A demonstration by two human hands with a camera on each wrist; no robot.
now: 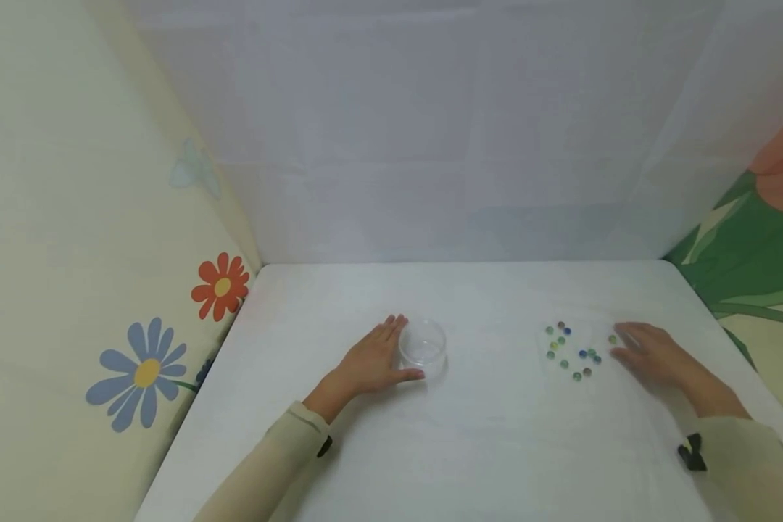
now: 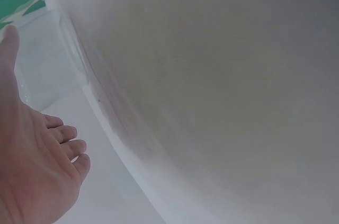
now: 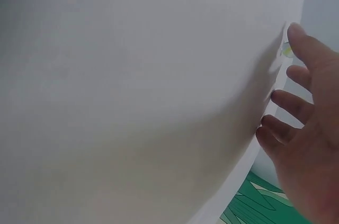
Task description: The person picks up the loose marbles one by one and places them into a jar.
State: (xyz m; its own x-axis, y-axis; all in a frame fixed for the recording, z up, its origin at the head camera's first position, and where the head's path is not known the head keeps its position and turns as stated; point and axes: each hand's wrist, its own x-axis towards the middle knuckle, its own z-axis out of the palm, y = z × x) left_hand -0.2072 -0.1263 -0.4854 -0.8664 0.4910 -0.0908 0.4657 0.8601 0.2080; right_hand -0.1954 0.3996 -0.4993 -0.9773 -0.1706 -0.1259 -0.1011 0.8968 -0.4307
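One clear container (image 1: pixel 423 352); mouth upward

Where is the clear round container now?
The head view shows the clear round container on the white table beside the left hand, left of the marbles.

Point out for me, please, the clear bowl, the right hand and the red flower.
Clear bowl (image 1: pixel 424 350), head view: its inner bottom.
Right hand (image 1: pixel 655 353), head view: back of the hand.
Red flower (image 1: pixel 222 288), head view: its yellow centre.
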